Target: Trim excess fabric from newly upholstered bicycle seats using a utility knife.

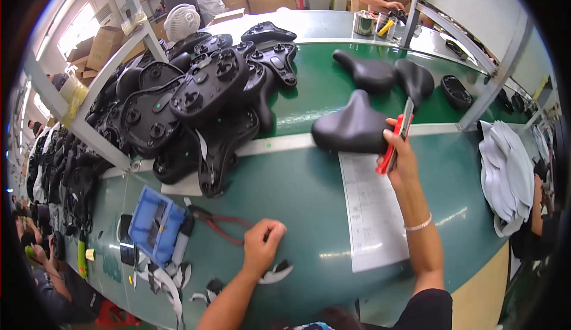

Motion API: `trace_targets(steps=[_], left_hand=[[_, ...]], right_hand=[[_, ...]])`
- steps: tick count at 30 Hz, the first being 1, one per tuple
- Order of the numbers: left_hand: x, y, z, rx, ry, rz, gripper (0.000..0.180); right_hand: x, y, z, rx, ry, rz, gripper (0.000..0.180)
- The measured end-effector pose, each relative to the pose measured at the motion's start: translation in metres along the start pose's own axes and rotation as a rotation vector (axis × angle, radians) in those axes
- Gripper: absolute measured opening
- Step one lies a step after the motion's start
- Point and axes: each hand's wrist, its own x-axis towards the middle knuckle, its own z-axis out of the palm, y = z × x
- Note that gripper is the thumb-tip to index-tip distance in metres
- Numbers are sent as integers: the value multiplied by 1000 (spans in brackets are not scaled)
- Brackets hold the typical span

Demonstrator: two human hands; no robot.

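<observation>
My right hand [401,154] is wrapped round a red utility knife [395,144] whose grey blade end points up and away. Its fingertips meet the right end of a black bicycle saddle [351,124], which rests at the white ledge with its smooth cover up. Low over the green table, my left hand [263,244] is curled into a loose fist with nothing showing in it. Just left of that fist lie pliers with red handles [223,218]. White and black offcuts [276,271] are beside the left wrist.
A pile of black saddles [208,86] rises at the left, undersides showing. Blue bin [156,226] stands near the pliers. A printed sheet [372,211] lies under the right forearm. Pale cut pieces [505,175] hang at the right edge. Metal posts [83,122] frame the bench; people work beyond.
</observation>
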Motion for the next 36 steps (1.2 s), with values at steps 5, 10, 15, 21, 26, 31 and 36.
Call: trace_targets(steps=[5, 10, 15, 21, 26, 31, 36], left_hand=[[-9, 11, -5, -602, -55, -118, 50], [-40, 43, -24, -1013, -89, -364, 70], [-82, 38, -85, -800, 69, -492, 60], [-84, 71, -114, -453, 76, -615, 40], [-67, 82, -109, -323, -68, -603, 48], [-69, 76, -108, -352, -41, -604, 41], [-103, 69, -109, -313, 164, -560, 40]], right_hand=[[-145, -12, 47, -1231, -661, -648, 51], [-249, 33, 60, -1263, -1013, -734, 41], [-254, 44, 32, -893, -699, -3, 52], [-242, 53, 2, -1141, -832, -482, 71], [-229, 45, 16, -1381, -945, -629, 70], [-262, 60, 11, -1570, -818, -623, 70], [-312, 63, 20, -1446, -654, -328, 73]])
